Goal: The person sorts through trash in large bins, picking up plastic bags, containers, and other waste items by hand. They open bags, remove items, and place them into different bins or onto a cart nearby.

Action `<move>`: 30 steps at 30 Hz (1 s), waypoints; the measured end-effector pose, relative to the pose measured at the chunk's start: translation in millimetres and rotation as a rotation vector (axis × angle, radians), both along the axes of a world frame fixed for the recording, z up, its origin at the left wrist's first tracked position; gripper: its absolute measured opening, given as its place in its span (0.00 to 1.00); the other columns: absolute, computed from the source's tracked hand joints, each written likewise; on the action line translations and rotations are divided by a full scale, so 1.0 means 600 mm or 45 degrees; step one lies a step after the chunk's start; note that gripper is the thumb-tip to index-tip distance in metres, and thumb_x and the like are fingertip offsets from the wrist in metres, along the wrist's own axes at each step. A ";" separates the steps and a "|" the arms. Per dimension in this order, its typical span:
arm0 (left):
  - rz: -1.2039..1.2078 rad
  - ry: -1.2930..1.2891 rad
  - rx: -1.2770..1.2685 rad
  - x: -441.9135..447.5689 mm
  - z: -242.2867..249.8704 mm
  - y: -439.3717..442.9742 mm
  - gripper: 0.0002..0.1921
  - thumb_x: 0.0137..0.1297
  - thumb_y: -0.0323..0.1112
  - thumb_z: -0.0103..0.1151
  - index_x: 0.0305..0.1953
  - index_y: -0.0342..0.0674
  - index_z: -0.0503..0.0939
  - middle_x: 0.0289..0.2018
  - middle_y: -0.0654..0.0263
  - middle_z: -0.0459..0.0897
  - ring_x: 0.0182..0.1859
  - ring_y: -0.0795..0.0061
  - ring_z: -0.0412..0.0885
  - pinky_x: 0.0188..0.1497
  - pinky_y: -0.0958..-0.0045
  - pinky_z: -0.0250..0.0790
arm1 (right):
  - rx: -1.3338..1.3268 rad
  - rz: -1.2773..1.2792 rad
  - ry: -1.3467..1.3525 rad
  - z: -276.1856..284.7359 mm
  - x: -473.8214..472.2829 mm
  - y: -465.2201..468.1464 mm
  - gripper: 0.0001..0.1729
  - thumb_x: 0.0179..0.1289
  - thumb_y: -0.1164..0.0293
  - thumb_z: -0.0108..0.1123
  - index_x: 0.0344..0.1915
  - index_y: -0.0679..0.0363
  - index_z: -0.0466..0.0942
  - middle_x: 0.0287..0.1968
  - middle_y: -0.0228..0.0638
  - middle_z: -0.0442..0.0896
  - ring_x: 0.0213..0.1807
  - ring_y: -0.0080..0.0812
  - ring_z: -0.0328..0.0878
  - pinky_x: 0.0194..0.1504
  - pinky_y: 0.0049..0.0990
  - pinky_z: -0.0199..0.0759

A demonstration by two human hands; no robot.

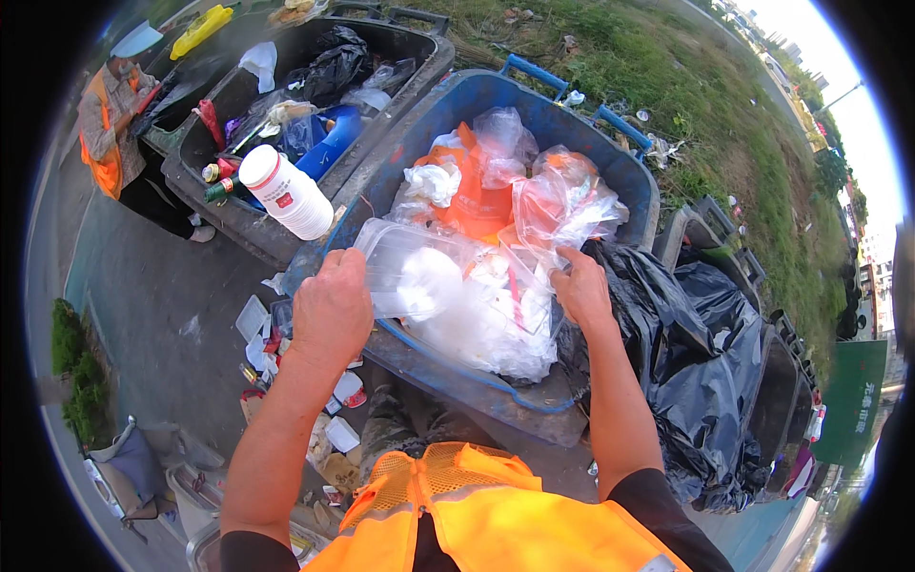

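My left hand (332, 304) grips the left end of a clear plastic food container (386, 268), tilted over an open blue wheeled bin (429, 114). At the container's right, my right hand (582, 289) has thumb and forefinger at the edge of a clear plastic piece (532, 304), perhaps its lid. Below both hands, a translucent bag (493, 350) with white waste fills the near part of the bin. Farther in lie an orange plastic bag (468, 189) and crumpled clear bags (565, 200). A stack of white paper cups (286, 193) leans at the bin's left rim.
Another open bin (422, 50) on the left holds bottles and bags. Black plastic sheeting (665, 357) covers the right side. Loose trash (343, 432) litters the pavement by my legs. A person in an orange vest (107, 168) stands at the far left.
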State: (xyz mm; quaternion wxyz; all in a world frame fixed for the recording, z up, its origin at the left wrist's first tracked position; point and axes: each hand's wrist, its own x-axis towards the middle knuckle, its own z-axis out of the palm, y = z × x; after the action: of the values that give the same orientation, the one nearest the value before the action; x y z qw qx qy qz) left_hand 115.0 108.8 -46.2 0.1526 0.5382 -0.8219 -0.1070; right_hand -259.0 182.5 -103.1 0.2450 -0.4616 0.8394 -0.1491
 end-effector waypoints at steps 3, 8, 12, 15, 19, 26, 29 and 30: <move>0.107 0.119 -0.026 0.007 0.010 -0.019 0.02 0.70 0.25 0.58 0.39 0.34 0.77 0.40 0.42 0.89 0.41 0.30 0.88 0.47 0.41 0.81 | 0.180 -0.024 0.076 -0.051 -0.021 0.013 0.41 0.64 0.59 0.70 0.78 0.56 0.79 0.61 0.60 0.90 0.66 0.61 0.87 0.72 0.48 0.77; 0.288 0.533 0.359 0.027 0.035 -0.030 0.11 0.72 0.29 0.62 0.31 0.32 0.74 0.24 0.55 0.82 0.29 0.53 0.89 0.34 0.56 0.79 | 0.190 -0.066 0.024 -0.106 -0.046 0.019 0.23 0.64 0.58 0.71 0.49 0.65 0.94 0.50 0.60 0.93 0.58 0.62 0.91 0.63 0.48 0.83; 0.412 0.671 0.520 0.085 0.021 -0.017 0.14 0.76 0.31 0.64 0.32 0.33 0.73 0.24 0.65 0.78 0.24 0.75 0.86 0.26 0.66 0.77 | -0.057 -0.095 -0.104 -0.042 -0.014 0.049 0.21 0.65 0.58 0.73 0.41 0.67 0.94 0.39 0.59 0.92 0.45 0.61 0.92 0.53 0.49 0.83; 0.414 0.761 0.637 0.100 0.014 0.016 0.15 0.78 0.31 0.63 0.32 0.34 0.73 0.26 0.65 0.79 0.25 0.74 0.86 0.26 0.67 0.78 | -0.125 -0.122 -0.224 0.024 0.016 0.100 0.20 0.68 0.59 0.75 0.43 0.69 0.93 0.34 0.53 0.93 0.37 0.48 0.92 0.47 0.41 0.84; 0.403 0.887 0.706 0.108 -0.008 0.053 0.15 0.78 0.31 0.65 0.32 0.38 0.72 0.26 0.73 0.75 0.25 0.83 0.77 0.24 0.71 0.72 | -0.411 -0.030 -0.419 0.085 0.070 0.162 0.13 0.70 0.68 0.77 0.44 0.68 0.92 0.33 0.44 0.92 0.34 0.32 0.89 0.41 0.31 0.82; 0.403 0.883 0.710 0.140 -0.072 0.088 0.15 0.80 0.33 0.66 0.33 0.42 0.74 0.27 0.74 0.76 0.27 0.84 0.75 0.26 0.73 0.72 | -0.711 0.537 -0.420 0.137 0.125 0.135 0.07 0.70 0.74 0.77 0.43 0.65 0.91 0.34 0.40 0.90 0.34 0.33 0.88 0.40 0.29 0.81; 0.397 0.962 0.774 0.130 -0.070 0.098 0.13 0.82 0.35 0.64 0.35 0.41 0.75 0.28 0.74 0.77 0.27 0.85 0.76 0.27 0.73 0.73 | -0.553 0.639 -0.464 0.119 0.136 0.106 0.15 0.72 0.73 0.76 0.55 0.62 0.90 0.35 0.41 0.90 0.34 0.35 0.88 0.41 0.31 0.81; 0.418 1.002 0.808 0.126 -0.064 0.105 0.13 0.83 0.35 0.63 0.36 0.40 0.76 0.28 0.73 0.78 0.27 0.85 0.76 0.27 0.73 0.73 | -0.484 0.635 -0.485 0.110 0.144 0.097 0.19 0.72 0.72 0.75 0.61 0.61 0.89 0.35 0.41 0.90 0.34 0.36 0.87 0.41 0.32 0.81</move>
State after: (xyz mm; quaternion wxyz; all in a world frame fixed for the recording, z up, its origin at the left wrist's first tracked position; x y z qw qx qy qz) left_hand 190.5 171.7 -84.8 0.2939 0.5988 -0.5346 -0.5190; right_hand -172.7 240.6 -36.9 0.3357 -0.6532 0.5978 -0.3213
